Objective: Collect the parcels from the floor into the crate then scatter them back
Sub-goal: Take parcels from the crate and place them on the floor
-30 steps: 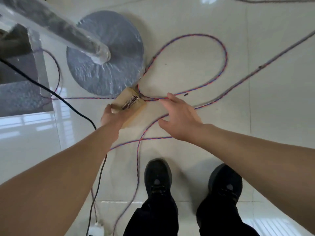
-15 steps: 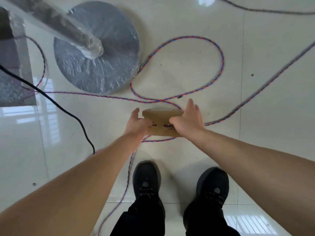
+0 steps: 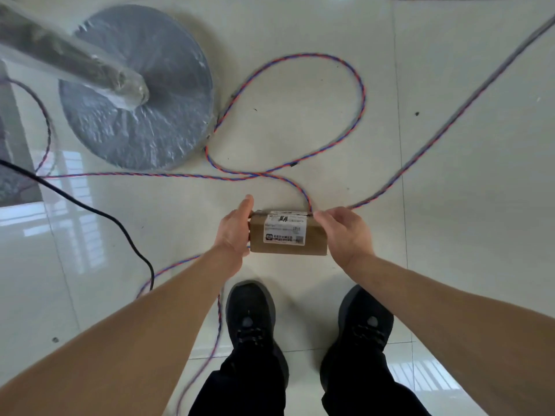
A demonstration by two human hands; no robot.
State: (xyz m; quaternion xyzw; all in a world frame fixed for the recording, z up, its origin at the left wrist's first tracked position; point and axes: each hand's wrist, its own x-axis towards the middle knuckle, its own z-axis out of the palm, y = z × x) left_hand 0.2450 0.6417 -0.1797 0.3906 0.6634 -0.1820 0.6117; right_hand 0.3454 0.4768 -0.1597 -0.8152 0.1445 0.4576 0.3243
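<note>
Parcel of brown cardboard, label up, held over the floor: left hand and right hand clamp opposite ends, likely to steady it above loose cables.

1. We hold the parcel between our hands: the left hand at its left end, the right hand at its right end, just ahead of our two shoes.
2. Beyond the parcel a twisted cord loops over the floor; one strand passes behind the parcel's far edge.
3. Far left stands a round stand base on the floor, its pole leaning out toward the left edge; the cord's loop lies just right of the base.
4. A thin cable crosses the floor at left, between the base and our left forearm.
</note>
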